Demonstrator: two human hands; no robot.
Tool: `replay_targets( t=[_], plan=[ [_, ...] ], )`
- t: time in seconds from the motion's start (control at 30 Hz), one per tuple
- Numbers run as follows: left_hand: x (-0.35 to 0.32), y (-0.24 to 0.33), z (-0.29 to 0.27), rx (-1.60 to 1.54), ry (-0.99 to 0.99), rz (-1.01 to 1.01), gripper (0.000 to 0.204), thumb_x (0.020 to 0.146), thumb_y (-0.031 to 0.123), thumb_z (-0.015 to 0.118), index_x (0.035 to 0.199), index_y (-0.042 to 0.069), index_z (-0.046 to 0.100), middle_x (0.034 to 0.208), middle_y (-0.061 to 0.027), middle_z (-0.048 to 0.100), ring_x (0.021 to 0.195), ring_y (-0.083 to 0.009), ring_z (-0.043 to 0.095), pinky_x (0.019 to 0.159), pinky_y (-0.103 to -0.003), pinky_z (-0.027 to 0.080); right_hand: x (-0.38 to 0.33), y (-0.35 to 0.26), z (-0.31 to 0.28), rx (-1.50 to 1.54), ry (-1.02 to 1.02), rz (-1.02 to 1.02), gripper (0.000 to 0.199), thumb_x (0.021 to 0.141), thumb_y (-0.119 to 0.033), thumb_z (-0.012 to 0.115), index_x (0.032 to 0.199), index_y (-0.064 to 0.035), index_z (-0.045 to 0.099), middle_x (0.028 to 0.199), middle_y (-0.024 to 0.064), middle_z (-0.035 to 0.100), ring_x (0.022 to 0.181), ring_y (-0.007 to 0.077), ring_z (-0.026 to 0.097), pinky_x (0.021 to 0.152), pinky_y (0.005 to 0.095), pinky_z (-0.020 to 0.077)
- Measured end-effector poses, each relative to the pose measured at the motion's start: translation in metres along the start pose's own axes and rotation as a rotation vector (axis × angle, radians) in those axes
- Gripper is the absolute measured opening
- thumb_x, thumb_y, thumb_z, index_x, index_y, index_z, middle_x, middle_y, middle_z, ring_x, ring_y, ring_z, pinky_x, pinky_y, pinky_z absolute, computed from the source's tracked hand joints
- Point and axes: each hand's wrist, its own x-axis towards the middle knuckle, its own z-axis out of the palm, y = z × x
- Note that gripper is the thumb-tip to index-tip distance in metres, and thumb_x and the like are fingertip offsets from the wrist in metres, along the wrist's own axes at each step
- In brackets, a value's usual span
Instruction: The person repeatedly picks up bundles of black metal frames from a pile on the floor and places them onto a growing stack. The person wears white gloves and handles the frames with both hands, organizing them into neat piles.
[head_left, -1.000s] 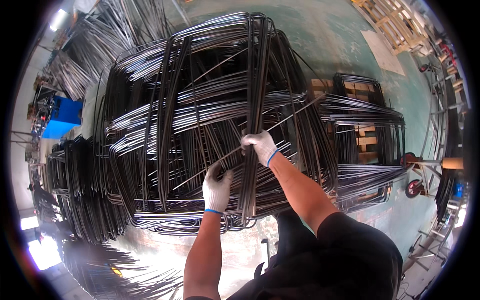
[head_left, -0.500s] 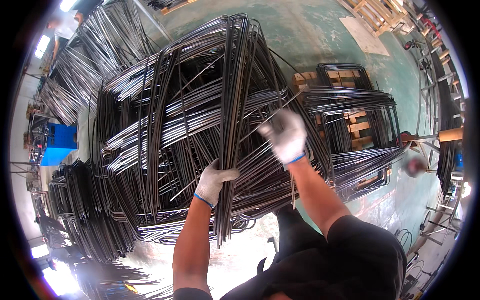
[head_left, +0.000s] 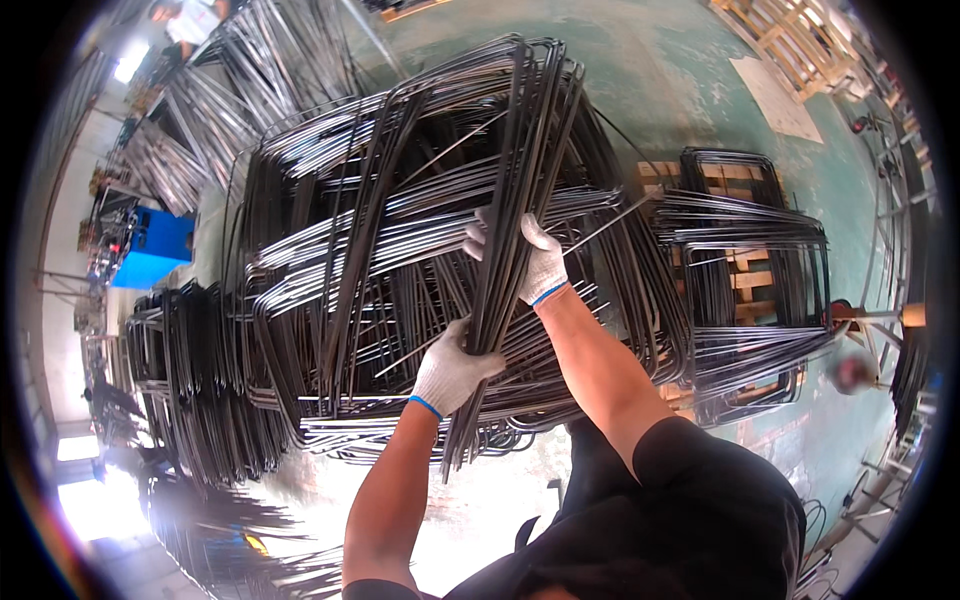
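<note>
A bundle of dark bent metal rods [head_left: 512, 160] stands nearly upright in front of me, leaning slightly right at its top. White knitted gloves with blue cuffs cover both hands. My left hand [head_left: 452, 370] is closed around the lower part of the bundle, thumb across its front. Higher up, my right hand [head_left: 543, 262] wraps the same rods from the right; its fingertips show on their left side. Behind the bundle lies a large pile of similar bent rods [head_left: 330, 240], stacked crosswise in several layers.
To the right, more bent rods rest on a wooden pallet [head_left: 752, 285]. A blue cabinet [head_left: 155, 245] stands at the left, near further rod stacks [head_left: 210, 400]. Another person [head_left: 190, 22] is at the far upper left. Wooden pallets [head_left: 785, 45] lie at the upper right.
My right hand, blurred and off the bundle before, has moved left and now grips it. The bundle's top leans more to the right. The whole view has shifted and turned a little.
</note>
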Motion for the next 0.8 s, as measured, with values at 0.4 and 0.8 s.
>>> replay_targets(
  t=[0.4,0.8],
  plan=[
    [-0.096,0.046,-0.066,0.496,0.493,-0.017,0.045,0.086,0.008,0.071,0.130,-0.002,0.067,0.105,-0.0296,0.080,0.104,-0.0503,0.078,0.093,-0.054,0.062,0.069,0.066,0.145,0.125,-0.196,0.250,0.027,0.093,-0.012,0.075,0.118,-0.0017,0.072,0.091,0.0083,0.074,0.083,0.0242,0.073,0.077,0.0426,0.0623],
    [-0.319,0.072,-0.156,0.561,1.108,0.118,0.041,0.081,-0.004,0.063,0.122,0.004,0.066,0.077,-0.0151,0.061,0.064,-0.0268,0.060,0.064,-0.041,0.050,-0.026,0.174,0.436,-0.115,-0.405,0.185,0.019,0.095,-0.013,0.076,0.105,0.0020,0.074,0.084,0.0137,0.074,0.074,0.0272,0.074,0.072,0.0450,0.0646]
  ],
)
